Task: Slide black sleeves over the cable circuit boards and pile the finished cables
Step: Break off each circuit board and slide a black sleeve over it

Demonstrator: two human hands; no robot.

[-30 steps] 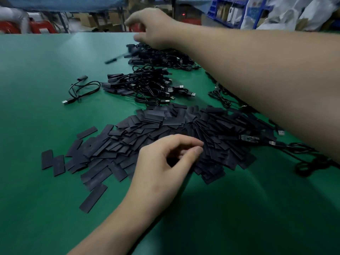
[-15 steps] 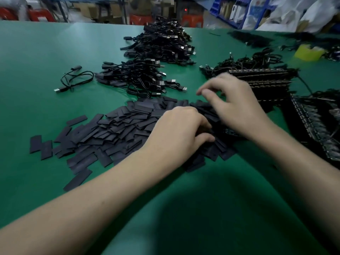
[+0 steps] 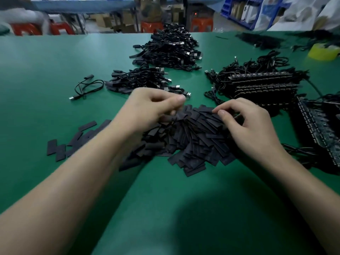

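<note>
A heap of flat black sleeves (image 3: 193,140) lies on the green table (image 3: 46,70) in front of me. My left hand (image 3: 152,107) hovers over the heap's far left side, its thumb and fingers pinching a blurred black sleeve (image 3: 173,115). My right hand (image 3: 246,126) rests on the heap's right side with fingers curled round a dark piece (image 3: 237,117), apparently a cable's board end and mostly hidden. Two piles of sleeved cables sit beyond, a near pile (image 3: 139,80) and a bigger far pile (image 3: 167,50). Unsleeved cables with bare boards (image 3: 263,83) are stacked at the right.
A single coiled cable (image 3: 88,87) lies alone at the left. Loose sleeves (image 3: 55,150) are scattered left of the heap. More circuit boards (image 3: 316,129) line the right edge. A yellow tape roll (image 3: 323,51) stands at the far right. Red stools and shelves stand past the table.
My right hand came back from the far cable pile to the right side of the sleeve heap. My left hand lifted off the heap, pinching a sleeve.
</note>
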